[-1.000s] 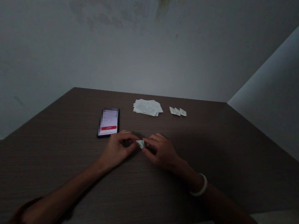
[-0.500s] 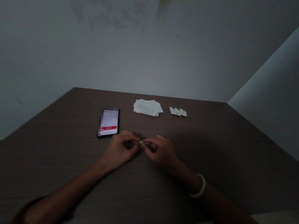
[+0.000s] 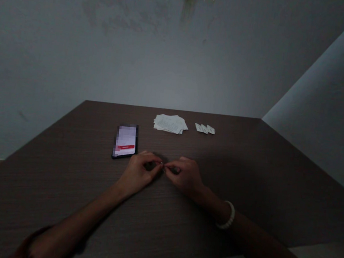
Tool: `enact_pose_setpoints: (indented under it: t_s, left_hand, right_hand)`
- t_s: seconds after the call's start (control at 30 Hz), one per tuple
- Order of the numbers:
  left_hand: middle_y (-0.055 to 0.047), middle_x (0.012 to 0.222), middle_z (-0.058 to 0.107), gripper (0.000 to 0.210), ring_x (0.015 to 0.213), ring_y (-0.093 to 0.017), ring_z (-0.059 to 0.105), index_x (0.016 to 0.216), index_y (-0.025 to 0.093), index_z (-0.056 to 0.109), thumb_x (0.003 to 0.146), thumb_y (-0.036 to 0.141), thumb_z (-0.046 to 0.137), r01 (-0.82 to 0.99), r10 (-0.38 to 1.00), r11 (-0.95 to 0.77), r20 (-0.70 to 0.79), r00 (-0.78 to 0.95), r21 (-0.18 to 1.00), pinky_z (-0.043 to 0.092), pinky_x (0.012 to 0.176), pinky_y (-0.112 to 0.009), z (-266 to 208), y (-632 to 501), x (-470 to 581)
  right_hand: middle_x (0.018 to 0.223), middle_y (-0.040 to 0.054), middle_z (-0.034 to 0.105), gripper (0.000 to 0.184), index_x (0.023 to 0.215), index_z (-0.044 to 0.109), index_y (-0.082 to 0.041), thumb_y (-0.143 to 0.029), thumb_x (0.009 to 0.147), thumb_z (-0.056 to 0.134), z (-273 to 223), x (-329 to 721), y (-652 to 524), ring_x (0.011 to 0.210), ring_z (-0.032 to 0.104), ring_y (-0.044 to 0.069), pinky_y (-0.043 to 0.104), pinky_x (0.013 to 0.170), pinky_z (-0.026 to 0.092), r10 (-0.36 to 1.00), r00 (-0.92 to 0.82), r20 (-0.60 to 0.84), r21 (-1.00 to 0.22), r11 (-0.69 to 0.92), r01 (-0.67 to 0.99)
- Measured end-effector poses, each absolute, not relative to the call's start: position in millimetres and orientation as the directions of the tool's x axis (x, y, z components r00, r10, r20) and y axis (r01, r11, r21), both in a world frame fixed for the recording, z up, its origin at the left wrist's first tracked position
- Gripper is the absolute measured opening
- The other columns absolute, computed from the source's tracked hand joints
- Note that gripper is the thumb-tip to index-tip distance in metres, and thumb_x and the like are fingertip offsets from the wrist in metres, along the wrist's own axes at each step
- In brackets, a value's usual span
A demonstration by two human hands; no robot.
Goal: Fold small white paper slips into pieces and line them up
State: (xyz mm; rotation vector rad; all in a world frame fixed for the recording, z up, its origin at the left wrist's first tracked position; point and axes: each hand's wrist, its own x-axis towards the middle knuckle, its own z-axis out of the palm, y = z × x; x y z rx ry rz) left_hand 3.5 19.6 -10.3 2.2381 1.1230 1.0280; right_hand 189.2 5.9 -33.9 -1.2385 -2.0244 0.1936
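My left hand (image 3: pixel 140 170) and my right hand (image 3: pixel 187 175) meet over the middle of the table, each with thumb and forefinger pinched. Between the fingertips is a small white scrap of folded paper (image 3: pixel 163 168), of which only a sliver shows. Both hands are closed on it. Beyond them, a loose stack of printed white paper slips (image 3: pixel 170 123) lies flat. To the right of that stack is a short row of small folded papers (image 3: pixel 205 128).
A phone (image 3: pixel 125 142) with a lit screen lies left of my hands, close to my left knuckles. The brown wooden table (image 3: pixel 66 168) reaches back to a grey wall (image 3: pixel 135 69). My right wrist wears a pale beaded bracelet (image 3: pixel 230 216).
The paper between my fingertips shows less than before, looking smaller and more covered by the fingers. My fingertips have shifted slightly closer together; the other things lie as they were.
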Motion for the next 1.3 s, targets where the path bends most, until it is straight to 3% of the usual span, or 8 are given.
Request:
enact_pose_setpoints:
  t_s: [0.27,0.67,0.83,1.0,1.17,1.3]
  left_hand:
    - [-0.005,0.082,0.072,0.014,0.079,-0.019,0.06,0.084,0.017,0.07,0.081,0.017,0.057,0.546,0.773,-0.634,0.457,0.44,0.548,0.047,0.072,-0.033,-12,20,4]
    - [-0.005,0.078,0.07,0.013,0.075,-0.021,0.057,0.084,0.017,0.071,0.083,0.021,0.058,0.656,0.765,-0.643,0.374,0.525,0.395,0.046,0.071,-0.036,-19,22,-1]
    - [-0.006,0.085,0.068,0.021,0.081,-0.021,0.056,0.093,0.016,0.07,0.09,0.018,0.05,0.577,0.615,-0.785,0.405,0.677,0.226,0.045,0.076,-0.036,-22,24,-5]
    - [-0.008,0.086,0.066,0.023,0.081,-0.022,0.055,0.094,0.016,0.069,0.093,0.018,0.046,0.528,0.527,-0.843,0.346,0.776,0.098,0.044,0.072,-0.035,-18,25,-8]
    - [-0.008,0.089,0.066,0.023,0.082,-0.022,0.056,0.099,0.018,0.069,0.091,0.016,0.048,0.51,0.505,-0.857,0.311,0.805,0.073,0.044,0.071,-0.035,-17,25,-9]
    - [-0.008,0.093,0.065,0.024,0.086,-0.022,0.056,0.1,0.018,0.069,0.092,0.016,0.047,0.487,0.503,-0.863,0.308,0.807,0.133,0.045,0.075,-0.036,-16,23,-10]
  right_hand:
    - [0.073,-0.0009,0.074,0.012,0.086,0.075,-0.024,-0.027,0.076,0.069,-34,187,8,0.059,0.064,0.014,0.024,0.059,0.044,0.897,-0.177,0.404,-0.661,0.421,0.621]
    - [0.069,-0.0004,0.074,0.012,0.083,0.076,-0.023,-0.026,0.076,0.067,-35,190,10,0.051,0.058,0.012,0.023,0.054,0.04,0.925,-0.174,0.338,-0.683,0.368,0.631]
    - [0.076,0.0012,0.073,0.008,0.083,0.074,-0.022,-0.023,0.078,0.067,-32,198,11,0.065,0.059,0.015,0.027,0.066,0.042,0.885,-0.278,0.372,-0.567,0.454,0.687]
    - [0.091,0.0036,0.07,0.015,0.096,0.072,-0.021,-0.022,0.086,0.06,-30,208,13,0.083,0.057,0.017,0.03,0.079,0.042,0.785,-0.471,0.404,-0.419,0.616,0.667]
    - [0.094,0.0047,0.066,0.022,0.101,0.072,-0.022,-0.017,0.083,0.061,-28,213,13,0.086,0.054,0.018,0.03,0.078,0.042,0.753,-0.537,0.381,-0.384,0.657,0.649]
    - [0.093,0.0044,0.064,0.018,0.096,0.073,-0.022,-0.019,0.084,0.06,-26,214,13,0.086,0.053,0.018,0.03,0.076,0.041,0.748,-0.551,0.371,-0.369,0.663,0.651]
